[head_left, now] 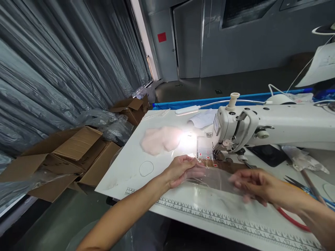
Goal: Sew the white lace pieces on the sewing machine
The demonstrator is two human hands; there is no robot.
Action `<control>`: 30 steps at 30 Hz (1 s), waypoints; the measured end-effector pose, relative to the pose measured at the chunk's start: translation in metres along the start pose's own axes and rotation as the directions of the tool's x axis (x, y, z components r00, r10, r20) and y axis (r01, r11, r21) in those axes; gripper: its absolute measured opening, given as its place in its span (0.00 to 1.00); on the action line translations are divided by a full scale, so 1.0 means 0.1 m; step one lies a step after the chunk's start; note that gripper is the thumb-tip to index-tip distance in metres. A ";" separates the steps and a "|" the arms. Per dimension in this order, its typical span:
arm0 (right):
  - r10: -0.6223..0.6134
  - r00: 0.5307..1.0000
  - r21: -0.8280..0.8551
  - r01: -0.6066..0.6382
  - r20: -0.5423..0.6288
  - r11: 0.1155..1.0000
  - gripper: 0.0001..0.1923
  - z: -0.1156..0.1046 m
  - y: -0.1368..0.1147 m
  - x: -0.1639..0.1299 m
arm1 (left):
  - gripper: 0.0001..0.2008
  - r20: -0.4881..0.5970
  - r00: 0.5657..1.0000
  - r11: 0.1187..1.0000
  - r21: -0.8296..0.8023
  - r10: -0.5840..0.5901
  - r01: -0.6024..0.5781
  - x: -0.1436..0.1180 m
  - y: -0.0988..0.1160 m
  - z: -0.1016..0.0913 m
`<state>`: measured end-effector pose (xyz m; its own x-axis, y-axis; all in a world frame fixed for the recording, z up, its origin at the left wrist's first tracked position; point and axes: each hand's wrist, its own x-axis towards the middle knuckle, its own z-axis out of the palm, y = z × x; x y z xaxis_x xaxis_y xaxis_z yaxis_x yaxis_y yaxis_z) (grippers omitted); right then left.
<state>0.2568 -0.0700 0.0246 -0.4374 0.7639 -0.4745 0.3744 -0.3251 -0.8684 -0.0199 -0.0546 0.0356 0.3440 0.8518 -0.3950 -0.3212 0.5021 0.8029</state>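
Both bare hands, left (180, 170) and right (255, 184), pinch a clear plastic sheet with small red marks (209, 174), holding it flat. It lies just in front of the white sewing machine (261, 129). A pale pink fabric piece (161, 139) rests left of the machine.

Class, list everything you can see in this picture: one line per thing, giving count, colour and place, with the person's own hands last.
Sewing machine: one, white, right on the table.
Table: one, white, ruler printed along its near edge.
Clear plastic piece: one, transparent, under the needle and between the hands.
Pink fabric pile: one, pale pink, left of the machine.
Lamp: one, white, on a gooseneck behind the machine.
Cardboard boxes: several, brown, open, on the floor left.
Scissors: one pair, dark, far right.
Left hand: on the plastic's left end.
Right hand: blurred, on the plastic's right end.
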 end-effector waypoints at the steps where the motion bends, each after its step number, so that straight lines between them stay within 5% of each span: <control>1: -0.025 0.996 -0.041 0.021 -0.083 0.999 0.23 -0.01 0.00 0.09 | 0.16 -0.007 0.999 0.999 0.027 0.033 -0.033 0.07 0.00 0.00; 4: -0.160 0.937 -0.274 0.072 -0.312 0.959 0.21 -0.04 -0.02 0.36 | 0.17 -0.050 0.985 0.973 0.170 0.166 -0.156 0.32 0.03 -0.05; 7: -0.303 0.889 -0.423 0.142 -0.344 0.895 0.20 -0.03 -0.03 0.47 | 0.14 -0.068 0.943 0.865 0.423 0.327 -0.269 0.46 0.04 -0.14; 14: -0.308 0.868 -0.470 0.100 -0.389 0.877 0.23 -0.02 0.08 0.47 | 0.09 0.251 0.700 0.266 0.798 0.669 -0.540 0.40 0.09 -0.24; 19: -0.278 0.863 -0.434 0.076 -0.423 0.897 0.18 -0.01 0.08 0.44 | 0.06 0.398 0.677 -0.048 0.880 0.619 -0.473 0.40 0.20 -0.29; 22: -0.260 0.868 -0.389 0.086 -0.422 0.917 0.15 -0.02 0.03 0.40 | 0.08 0.575 0.690 -0.092 0.793 0.439 -0.602 0.34 0.20 -0.29; 25: -0.276 0.888 -0.320 0.158 -0.367 0.934 0.15 -0.02 -0.01 0.39 | 0.20 0.725 0.635 -0.136 0.681 0.268 -0.720 0.28 0.15 -0.26; 30: -0.179 0.938 -0.145 0.141 -0.298 0.979 0.21 0.10 -0.08 0.39 | 0.20 0.733 0.617 -0.164 0.672 0.285 -0.722 0.24 0.08 -0.18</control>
<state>0.2286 -0.0435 0.0115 -0.2340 0.9405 -0.2464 0.4235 -0.1295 -0.8966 -0.0299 -0.0273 0.0240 0.7676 0.5594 0.3127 0.3970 -0.7981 0.4532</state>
